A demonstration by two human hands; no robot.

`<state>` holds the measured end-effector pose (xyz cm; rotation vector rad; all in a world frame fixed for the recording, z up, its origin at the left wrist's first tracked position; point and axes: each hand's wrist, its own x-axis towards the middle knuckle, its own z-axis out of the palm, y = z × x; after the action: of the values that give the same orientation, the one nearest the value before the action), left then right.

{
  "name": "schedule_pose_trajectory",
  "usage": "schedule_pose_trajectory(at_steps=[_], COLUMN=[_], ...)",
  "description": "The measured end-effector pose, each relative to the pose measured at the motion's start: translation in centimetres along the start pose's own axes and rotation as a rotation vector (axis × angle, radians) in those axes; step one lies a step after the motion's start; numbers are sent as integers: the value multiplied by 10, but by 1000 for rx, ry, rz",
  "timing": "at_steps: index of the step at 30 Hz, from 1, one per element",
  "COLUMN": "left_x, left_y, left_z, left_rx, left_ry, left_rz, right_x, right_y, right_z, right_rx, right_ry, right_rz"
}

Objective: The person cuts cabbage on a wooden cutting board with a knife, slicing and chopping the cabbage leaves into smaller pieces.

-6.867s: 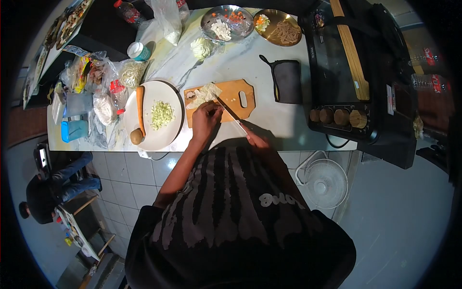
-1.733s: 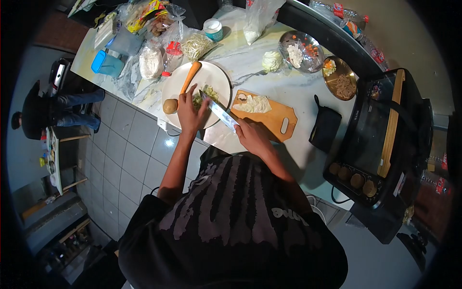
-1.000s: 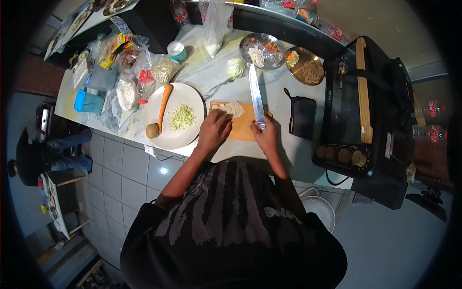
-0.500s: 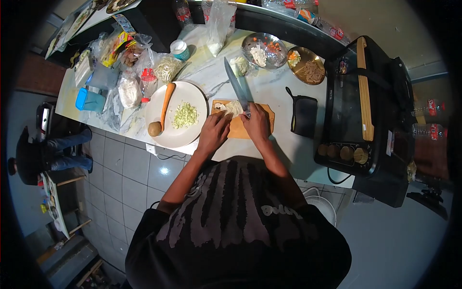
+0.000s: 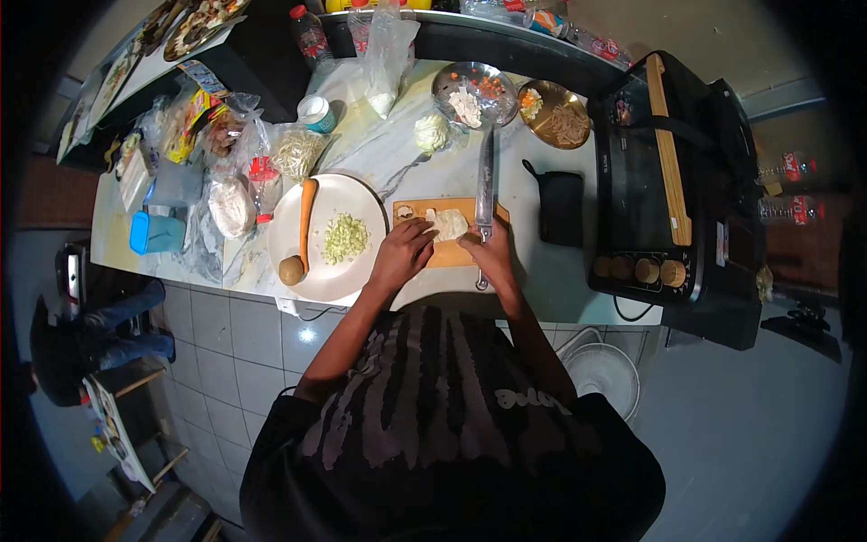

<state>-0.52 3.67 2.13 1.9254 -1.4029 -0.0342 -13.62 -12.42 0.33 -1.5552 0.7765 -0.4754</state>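
Note:
A wooden cutting board lies before me with a pale, layered piece, probably cabbage, on it. My left hand has its bent fingers against the left side of this piece. My right hand is closed around a large kitchen knife, its blade pointing away from me and its handle end showing below the palm. The right thumb reaches the right side of the pale piece. Left of the board, a big white plate holds chopped pale-green bits, a carrot and a round brown vegetable.
Behind the board are a cabbage chunk and two metal plates of cut food. A black pouch and a toaster oven stand right. Bags, a blue container and a jar crowd the left. Another person is far left.
The knife has swung from slanting left across the board to pointing straight away at the board's right side. My right hand has turned with it, and the pale piece shows more fully.

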Motion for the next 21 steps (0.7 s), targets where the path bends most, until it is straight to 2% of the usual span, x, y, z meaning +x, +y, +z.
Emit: schedule_pose_trajectory(at_steps=[4, 7, 10, 11, 13, 15, 17, 21], left_x=[-3, -1, 1, 2, 3, 3, 3, 6], left_y=[-8, -8, -6, -6, -4, -2, -2, -8], left_z=[-1, -4, -9, -11, -12, -13, -15, -17], left_rx=[-12, 12, 12, 7, 6, 32, 62, 12], left_ry=[-38, -63, -118, -120, -147, -138, -143, -177], left_rz=[30, 43, 15, 26, -13, -4, 8, -8], right_x=[-4, -3, -8, -9, -12, -7, -2, -7], right_y=[-15, -12, -7, -6, -9, -1, 23, 8], right_z=[6, 8, 12, 12, 12, 13, 10, 11], right_rx=[56, -122, -327, -329, -285, -288, -468, -524], right_ry=[98, 149, 272, 283, 271, 311, 369, 402], right_rz=[136, 91, -110, -111, 20, -61, -233, -241])
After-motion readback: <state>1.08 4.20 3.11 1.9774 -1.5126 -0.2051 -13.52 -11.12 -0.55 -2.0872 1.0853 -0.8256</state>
